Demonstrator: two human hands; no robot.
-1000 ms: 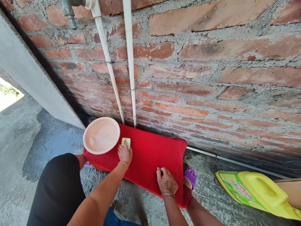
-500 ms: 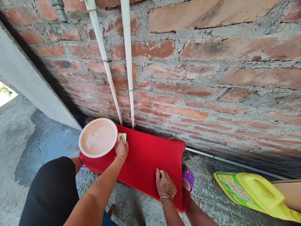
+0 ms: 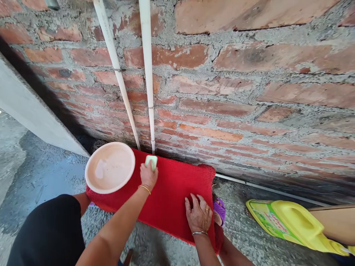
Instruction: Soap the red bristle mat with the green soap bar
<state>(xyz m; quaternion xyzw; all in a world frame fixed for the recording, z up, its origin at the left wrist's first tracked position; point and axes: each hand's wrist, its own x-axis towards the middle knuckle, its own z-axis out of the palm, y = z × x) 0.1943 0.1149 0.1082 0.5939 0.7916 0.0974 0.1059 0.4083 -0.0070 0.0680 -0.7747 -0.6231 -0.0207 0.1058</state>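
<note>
A red pile mat [image 3: 172, 184] is spread over a low support, its edges hanging down. My left hand [image 3: 149, 175] grips a small pale green rectangular block [image 3: 151, 161], rounded at the corners, above or on the mat's far left half. Whether the block is a soap bar or a brush back I cannot tell; its underside is hidden. Fingers spread, my right hand [image 3: 199, 213] lies flat on the right part of the mat and holds nothing. Left of my left hand, a round pale pink basin [image 3: 110, 168] with water in it stands on the mat's left end.
Behind the mat rises a brick wall [image 3: 216, 107] with two white pipes [image 3: 149, 74]. A yellow detergent jug [image 3: 299, 221] lies on the concrete floor at the right. A grey slab [image 3: 36, 99] leans at the left, beside wet floor [image 3: 41, 166]. My feet flank the mat.
My left hand has moved right, away from the basin's rim, with the pale green block. My right hand's fingers have spread and stretched forward. The view has shifted slightly.
</note>
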